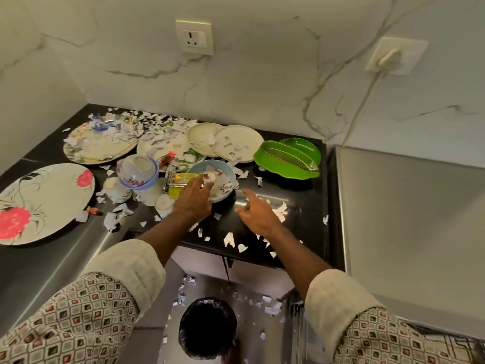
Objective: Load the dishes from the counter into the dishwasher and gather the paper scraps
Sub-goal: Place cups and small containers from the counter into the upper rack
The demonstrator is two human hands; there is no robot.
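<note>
While reaching over the black surface [301, 206], clamps the left grip [194, 199] on the near-left rim of the light blue bowl [231, 176], fingers hooked over the edge and into it. Holds the right grip [258, 212] just right of that bowl, low over the surface, fingers apart and loosely bent, clamped on nothing; cannot tell whether it touches the surface.

Finds the bowl at the middle of the surface, with torn paper scraps [229, 239] inside it, all around it, along the near edge and thickly at the far left. Finds a yellow packet [179, 181] touching the bowl's left side, partly under the left grip. Further left, shows stacked small bowls [137, 172] tipped on their side, and at the near left a large flowered plate [44, 203] with pink blooms. At the far left, shows a patterned plate [102, 148] strewn with scraps; at the far middle, two pale plates [237, 143] overlapping. To the right of these, shows green leaf-shaped dishes [287, 160], stacked.

Past the right end of the surface, shows a grey steel top [409, 219]. On the marble wall, shows a socket [194, 38] and a white plug [391, 57] with its cord hanging. Below the near edge, shows more scraps and the dark-haired head [207, 327] of a second person.
</note>
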